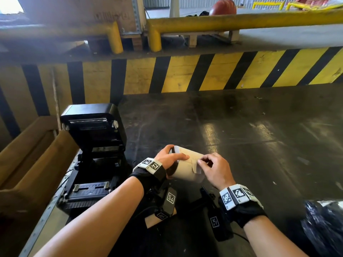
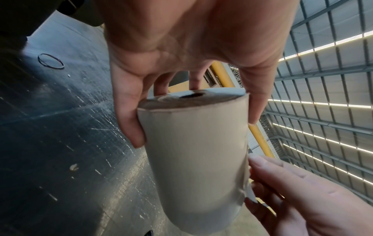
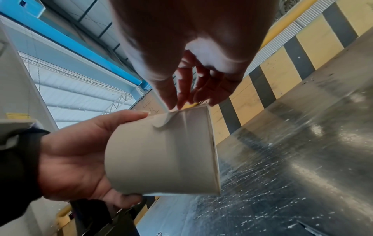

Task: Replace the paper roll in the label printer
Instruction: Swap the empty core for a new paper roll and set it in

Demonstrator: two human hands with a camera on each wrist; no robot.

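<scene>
Beige paper roll (image 1: pixel 187 164) gripped in left hand (image 1: pixel 168 158), right hand (image 1: pixel 215 170) pinching its edge.

I have both forearms reaching forward, bare, with marker-tagged bands at the wrists. My left hand (image 1: pixel 168 157) is wrapped round one end of the paper roll (image 1: pixel 187 166), thumb on top, fingers curled beneath. My right hand (image 1: pixel 215 170) is at the other end, thumb and forefinger pinching a lifted flap of paper, the other fingers loosely bent.
</scene>
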